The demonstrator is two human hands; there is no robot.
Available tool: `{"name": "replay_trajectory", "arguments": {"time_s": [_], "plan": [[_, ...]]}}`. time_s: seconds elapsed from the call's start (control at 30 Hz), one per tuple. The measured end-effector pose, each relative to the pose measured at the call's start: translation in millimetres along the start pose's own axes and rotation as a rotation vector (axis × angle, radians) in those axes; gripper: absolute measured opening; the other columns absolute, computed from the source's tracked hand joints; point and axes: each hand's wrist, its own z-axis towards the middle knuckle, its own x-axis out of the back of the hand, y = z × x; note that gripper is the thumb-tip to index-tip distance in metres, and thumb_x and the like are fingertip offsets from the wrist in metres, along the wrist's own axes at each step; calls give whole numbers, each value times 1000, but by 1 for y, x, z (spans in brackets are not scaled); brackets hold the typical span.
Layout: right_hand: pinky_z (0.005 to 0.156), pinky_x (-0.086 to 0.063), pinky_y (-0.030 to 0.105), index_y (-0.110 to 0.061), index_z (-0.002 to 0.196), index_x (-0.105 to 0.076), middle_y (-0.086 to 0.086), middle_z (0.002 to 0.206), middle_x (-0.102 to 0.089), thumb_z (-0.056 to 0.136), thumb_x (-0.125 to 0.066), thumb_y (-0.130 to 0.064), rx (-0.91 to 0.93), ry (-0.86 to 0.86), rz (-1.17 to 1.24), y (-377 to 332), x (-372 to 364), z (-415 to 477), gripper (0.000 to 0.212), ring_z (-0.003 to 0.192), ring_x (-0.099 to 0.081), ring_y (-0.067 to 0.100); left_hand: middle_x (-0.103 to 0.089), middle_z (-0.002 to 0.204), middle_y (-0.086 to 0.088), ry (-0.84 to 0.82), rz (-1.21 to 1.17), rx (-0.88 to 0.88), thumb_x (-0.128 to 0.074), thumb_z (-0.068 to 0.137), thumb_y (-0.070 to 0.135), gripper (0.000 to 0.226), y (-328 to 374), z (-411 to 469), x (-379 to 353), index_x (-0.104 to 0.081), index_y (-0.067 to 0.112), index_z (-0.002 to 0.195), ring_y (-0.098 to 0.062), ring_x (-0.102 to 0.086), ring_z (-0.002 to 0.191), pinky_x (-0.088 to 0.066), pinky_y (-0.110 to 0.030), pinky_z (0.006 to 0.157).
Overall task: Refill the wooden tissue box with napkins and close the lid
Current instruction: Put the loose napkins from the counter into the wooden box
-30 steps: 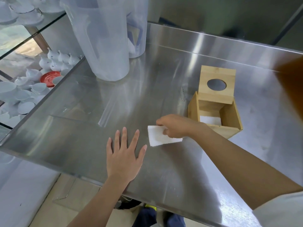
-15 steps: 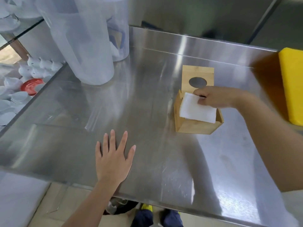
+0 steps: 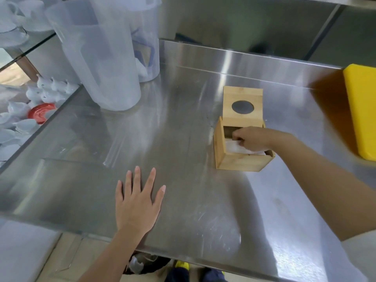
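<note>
A wooden tissue box (image 3: 240,160) stands on the steel table (image 3: 183,139), right of centre. Its hinged lid (image 3: 242,102), with a round hole, is tipped up and back. My right hand (image 3: 251,140) reaches down into the open box, fingers curled onto a white napkin (image 3: 234,147) lying inside. My left hand (image 3: 137,200) rests flat on the table near the front edge, fingers spread, holding nothing.
Two tall translucent plastic pitchers (image 3: 101,58) stand at the back left. A yellow block (image 3: 364,110) lies at the right edge. White crockery and a red dish (image 3: 40,112) sit on a lower shelf to the left.
My right hand carried the napkin from the table over to the box and has pushed it down inside. The left hand stayed flat in place.
</note>
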Motion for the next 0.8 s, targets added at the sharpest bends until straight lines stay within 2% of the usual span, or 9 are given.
{"name": "replay_trajectory", "arguments": {"time_s": [0.07, 0.13, 0.2, 0.33, 0.47, 0.67, 0.8], "plan": [[59, -34, 21, -6, 93, -59, 4, 86, -54, 92, -37, -2, -14, -63, 12, 1, 0, 0, 23, 83, -47, 23, -37, 148, -14, 2, -1, 2, -5, 89, 61, 69, 1, 1, 1, -32, 29, 143, -32, -29, 138, -19, -49, 110], [66, -38, 28, -6, 99, -61, 8, 90, -57, 89, -37, -1, -25, -99, 15, 2, -4, 3, 27, 83, -49, 24, -40, 146, -15, 1, -4, 0, -9, 89, 61, 67, 2, 1, 1, -35, 28, 142, -33, -31, 137, -21, -50, 109], [70, -39, 32, -8, 97, -61, 10, 90, -59, 88, -37, -1, -28, -108, 20, 1, -8, 6, 26, 82, -51, 25, -41, 145, -16, 0, -9, -1, -8, 90, 61, 68, 2, 1, 2, -38, 27, 141, -34, -33, 135, -22, -50, 109], [66, -38, 30, -6, 95, -61, 5, 79, -54, 92, -44, -8, -6, -60, 79, 2, -12, 12, 18, 78, -51, 23, -45, 142, -18, -6, -33, 2, -4, 90, 61, 72, 3, -1, 4, -43, 25, 138, -37, -37, 132, -25, -51, 107], [69, -39, 28, -11, 92, -59, 6, 89, -59, 95, -48, -18, 15, -22, 95, 4, -14, 16, 13, 81, -54, 22, -45, 141, -18, -3, -42, 7, -5, 90, 61, 72, 4, -1, 5, -45, 25, 137, -36, -38, 132, -25, -51, 106], [77, -46, 35, -6, 98, -62, 9, 92, -62, 92, -54, -20, 18, -2, 116, 5, -20, 21, 18, 85, -57, 24, -45, 142, -18, -8, -37, 16, -10, 90, 61, 69, 4, -1, 5, -45, 25, 138, -36, -37, 132, -25, -51, 107], [85, -50, 37, -5, 103, -61, 11, 101, -64, 92, -53, -19, 26, 12, 48, 6, -19, 21, 20, 92, -60, 27, -45, 141, -18, -8, -44, 12, -9, 90, 61, 70, 4, -1, 6, -46, 24, 137, -36, -38, 132, -26, -51, 107]]}}
